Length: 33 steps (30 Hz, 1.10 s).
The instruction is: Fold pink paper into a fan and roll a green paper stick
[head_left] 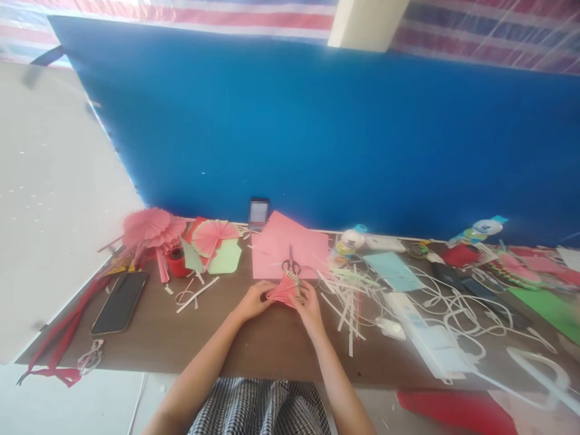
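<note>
Between my hands is a small pleated paper fan [286, 290], pink with a green-edged rim, partly spread. My left hand [254, 300] pinches its narrow left end. On the wider right side, the fingers of my right hand [309, 307] grip the folds. Just beyond the fan lies a pair of dark-handled scissors [291, 266] on sheets of pink paper [267, 260]. Finished-looking pink paper fans [154, 226] are heaped at the far left, and another round pink fan [212, 234] rests on pale green paper [225, 258].
A black phone [120, 303] and a red roll [177, 263] lie left. Paper strips [348, 302] are scattered to my right, near a bottle [351, 240], a light blue sheet [393, 270], a white power strip [419, 332] and tangled cables [466, 317]. A blue partition [317, 139] stands behind the table.
</note>
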{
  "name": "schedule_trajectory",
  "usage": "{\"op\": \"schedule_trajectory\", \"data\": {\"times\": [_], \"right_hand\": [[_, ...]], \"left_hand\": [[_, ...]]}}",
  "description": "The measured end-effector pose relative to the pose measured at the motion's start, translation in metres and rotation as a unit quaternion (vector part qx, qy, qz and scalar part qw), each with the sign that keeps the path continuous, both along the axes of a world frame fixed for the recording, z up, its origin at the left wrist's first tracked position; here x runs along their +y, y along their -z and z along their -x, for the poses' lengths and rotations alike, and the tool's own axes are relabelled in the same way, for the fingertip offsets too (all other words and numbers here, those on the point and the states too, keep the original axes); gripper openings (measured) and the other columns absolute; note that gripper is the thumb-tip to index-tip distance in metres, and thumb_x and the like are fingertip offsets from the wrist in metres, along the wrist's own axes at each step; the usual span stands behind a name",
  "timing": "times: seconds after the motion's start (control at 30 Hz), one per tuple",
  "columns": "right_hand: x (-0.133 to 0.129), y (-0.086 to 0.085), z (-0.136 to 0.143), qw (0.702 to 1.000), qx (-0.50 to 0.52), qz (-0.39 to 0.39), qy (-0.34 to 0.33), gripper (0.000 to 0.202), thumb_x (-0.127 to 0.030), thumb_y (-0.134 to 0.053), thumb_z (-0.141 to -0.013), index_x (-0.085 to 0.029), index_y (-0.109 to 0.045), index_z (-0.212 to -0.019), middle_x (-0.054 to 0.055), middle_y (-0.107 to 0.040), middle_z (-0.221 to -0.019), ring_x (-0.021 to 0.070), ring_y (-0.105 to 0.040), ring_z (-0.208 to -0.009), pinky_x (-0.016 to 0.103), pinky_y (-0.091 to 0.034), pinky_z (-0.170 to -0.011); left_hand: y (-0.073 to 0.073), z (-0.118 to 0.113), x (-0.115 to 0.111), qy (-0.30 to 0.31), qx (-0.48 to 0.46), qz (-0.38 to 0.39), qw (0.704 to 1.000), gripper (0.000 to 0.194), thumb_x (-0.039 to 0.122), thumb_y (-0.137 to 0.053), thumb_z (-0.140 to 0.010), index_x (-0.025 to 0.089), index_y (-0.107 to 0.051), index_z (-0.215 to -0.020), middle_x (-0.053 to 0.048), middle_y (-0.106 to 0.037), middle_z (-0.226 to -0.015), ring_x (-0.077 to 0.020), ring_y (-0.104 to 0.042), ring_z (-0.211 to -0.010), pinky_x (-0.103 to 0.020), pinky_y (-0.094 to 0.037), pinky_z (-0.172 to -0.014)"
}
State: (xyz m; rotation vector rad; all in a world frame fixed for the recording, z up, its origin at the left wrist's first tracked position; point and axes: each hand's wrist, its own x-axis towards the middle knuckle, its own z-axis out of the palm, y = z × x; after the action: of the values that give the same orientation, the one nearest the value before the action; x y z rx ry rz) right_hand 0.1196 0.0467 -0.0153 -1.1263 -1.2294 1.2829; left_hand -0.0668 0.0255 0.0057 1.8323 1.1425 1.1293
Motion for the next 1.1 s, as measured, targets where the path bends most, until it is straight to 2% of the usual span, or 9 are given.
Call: {"op": "schedule_trajectory", "data": {"times": [0.13,0.27,0.5,0.57,0.67,0.77,0.83,1.0,1.1], "right_hand": [[0.0,-0.004,0.0,0.998,-0.033,-0.051,-0.011,0.057,-0.029,-0.064,-0.067,-0.023,-0.039,-0.117,0.008,-0.055,-0.106,0.0186,-0.058,-0.09,0.036,-0.047,-0.081],[-0.001,-0.005,0.003,0.994,-0.058,-0.092,0.02,0.05,-0.03,-0.062,-0.069,-0.021,-0.043,-0.114,0.01,-0.055,-0.108,0.0196,-0.057,-0.093,0.036,-0.047,-0.081],[-0.017,-0.01,0.01,0.954,-0.189,-0.217,0.079,0.039,-0.03,-0.058,-0.073,-0.018,-0.048,-0.108,0.011,-0.054,-0.104,0.0212,-0.054,-0.097,0.038,-0.044,-0.084],[-0.03,-0.015,0.011,0.934,-0.231,-0.268,0.049,0.04,-0.03,-0.058,-0.072,-0.019,-0.049,-0.109,0.011,-0.054,-0.102,0.0222,-0.053,-0.095,0.039,-0.044,-0.084],[-0.046,-0.022,0.012,0.933,-0.205,-0.288,-0.073,0.042,-0.031,-0.052,-0.076,-0.02,-0.045,-0.116,0.009,-0.056,-0.099,0.0216,-0.056,-0.087,0.039,-0.047,-0.079],[-0.045,-0.028,0.015,0.943,-0.181,-0.271,-0.06,0.031,-0.025,-0.035,-0.085,-0.023,-0.05,-0.112,0.008,-0.056,-0.096,0.0189,-0.058,-0.082,0.036,-0.049,-0.074],[-0.036,-0.032,0.019,0.926,-0.237,-0.29,-0.039,0.029,-0.021,-0.037,-0.084,-0.024,-0.054,-0.108,0.009,-0.053,-0.101,0.0192,-0.056,-0.088,0.037,-0.047,-0.079],[-0.017,-0.036,0.028,0.862,-0.328,-0.351,-0.161,0.029,-0.018,-0.041,-0.082,-0.025,-0.057,-0.105,0.008,-0.05,-0.111,0.0194,-0.053,-0.096,0.037,-0.046,-0.083],[-0.015,-0.032,0.027,0.85,-0.355,-0.351,-0.171,0.025,-0.018,-0.041,-0.083,-0.025,-0.059,-0.1,0.007,-0.056,-0.103,0.0205,-0.054,-0.095,0.038,-0.047,-0.081]], "left_hand": [[0.007,0.002,0.001,0.036,-0.108,0.076,0.991,0.042,0.027,-0.061,-0.07,0.02,-0.055,-0.111,-0.009,-0.058,-0.108,-0.02,-0.055,-0.094,-0.033,-0.044,-0.082],[0.008,0.004,0.004,0.071,-0.228,0.16,0.958,0.055,0.029,-0.066,-0.066,0.017,-0.05,-0.117,-0.011,-0.055,-0.115,-0.0227,-0.055,-0.099,-0.036,-0.043,-0.087],[0.013,0.001,0.008,-0.034,-0.355,0.25,0.9,0.055,0.03,-0.068,-0.063,0.015,-0.048,-0.113,-0.011,-0.064,-0.093,-0.0227,-0.061,-0.086,-0.04,-0.046,-0.08],[0.016,0.0,0.009,-0.052,-0.392,0.26,0.881,0.058,0.03,-0.068,-0.064,0.015,-0.043,-0.114,-0.012,-0.063,-0.095,-0.0231,-0.061,-0.088,-0.041,-0.046,-0.08],[0.019,0.0,0.011,-0.062,-0.431,0.252,0.864,0.054,0.033,-0.066,-0.066,0.014,-0.042,-0.111,-0.015,-0.062,-0.099,-0.0233,-0.061,-0.089,-0.04,-0.046,-0.082],[0.018,0.001,0.011,-0.045,-0.447,0.25,0.858,0.052,0.034,-0.066,-0.066,0.013,-0.043,-0.108,-0.015,-0.061,-0.1,-0.0232,-0.061,-0.088,-0.039,-0.046,-0.081],[0.017,0.0,0.009,-0.023,-0.44,0.258,0.86,0.052,0.034,-0.067,-0.065,0.013,-0.045,-0.107,-0.015,-0.062,-0.1,-0.0227,-0.061,-0.087,-0.037,-0.047,-0.079],[0.014,-0.002,0.004,0.016,-0.423,0.276,0.863,0.05,0.033,-0.067,-0.065,0.012,-0.047,-0.106,-0.012,-0.064,-0.092,-0.0191,-0.062,-0.081,-0.032,-0.047,-0.075],[0.012,-0.001,0.003,0.034,-0.421,0.292,0.858,0.048,0.03,-0.067,-0.065,0.012,-0.049,-0.105,-0.012,-0.064,-0.092,-0.0181,-0.062,-0.08,-0.031,-0.047,-0.073]]}}
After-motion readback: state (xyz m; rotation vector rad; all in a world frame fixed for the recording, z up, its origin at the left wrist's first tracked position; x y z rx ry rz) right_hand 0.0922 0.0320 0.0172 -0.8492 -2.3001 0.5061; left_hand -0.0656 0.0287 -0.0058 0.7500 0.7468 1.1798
